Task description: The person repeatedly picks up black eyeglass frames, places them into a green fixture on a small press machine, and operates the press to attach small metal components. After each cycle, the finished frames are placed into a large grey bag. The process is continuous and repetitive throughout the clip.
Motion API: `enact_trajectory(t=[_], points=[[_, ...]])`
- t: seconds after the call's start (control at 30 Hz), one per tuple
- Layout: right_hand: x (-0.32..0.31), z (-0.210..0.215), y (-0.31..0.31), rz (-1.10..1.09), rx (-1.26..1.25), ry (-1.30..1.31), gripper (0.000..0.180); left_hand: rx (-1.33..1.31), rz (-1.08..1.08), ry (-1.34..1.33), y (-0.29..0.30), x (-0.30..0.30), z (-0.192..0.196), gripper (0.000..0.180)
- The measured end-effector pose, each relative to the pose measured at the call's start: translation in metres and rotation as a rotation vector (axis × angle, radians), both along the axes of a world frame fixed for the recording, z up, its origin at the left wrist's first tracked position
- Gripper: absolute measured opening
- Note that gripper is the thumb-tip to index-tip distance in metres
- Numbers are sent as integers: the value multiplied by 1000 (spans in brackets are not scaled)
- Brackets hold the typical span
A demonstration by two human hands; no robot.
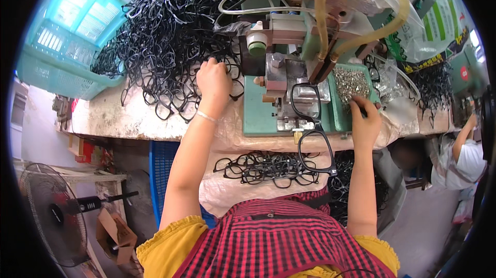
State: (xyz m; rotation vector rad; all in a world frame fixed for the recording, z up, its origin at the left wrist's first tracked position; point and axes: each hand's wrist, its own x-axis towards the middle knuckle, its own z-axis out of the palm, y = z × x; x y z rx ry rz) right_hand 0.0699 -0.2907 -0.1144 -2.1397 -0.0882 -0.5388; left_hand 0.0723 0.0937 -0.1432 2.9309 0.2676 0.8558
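Note:
My left hand (213, 81) is closed at the near edge of a large heap of black eyeglass frames (165, 35), on a frame there; its fingertips are partly hidden. At the small green bench machine (256, 115), one black eyeglass frame (313, 128) hangs upright under the machine's head, its lower rim past the table's front edge. To the right of it, my right hand (367, 120) has thumb and fingers curled together at the edge of a green tray (338, 118) of tiny metal parts (351, 86). Whatever sits between those fingertips is too small to make out.
More eyeglass frames (268, 168) lie on the cloth over my lap. Turquoise plastic baskets (72, 74) stand at the far left, above a floor fan (54, 213). A yellowish hose (398, 17) loops over the machine. Another person (460, 162) sits at the right.

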Motion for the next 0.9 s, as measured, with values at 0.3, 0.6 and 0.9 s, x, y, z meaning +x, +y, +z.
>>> enact_trajectory(t=[0.3, 0.6, 0.9], points=[[-49, 37, -15, 33, 113, -65, 12, -937, -245, -18, 19, -25, 36, 16], [-6, 64, 87, 336, 529, -142, 29, -1550, -206, -349, -24, -69, 17, 14], [-15, 84, 98, 494, 873, 89, 44, -943, -1003, -661, -90, -65, 168, 15]])
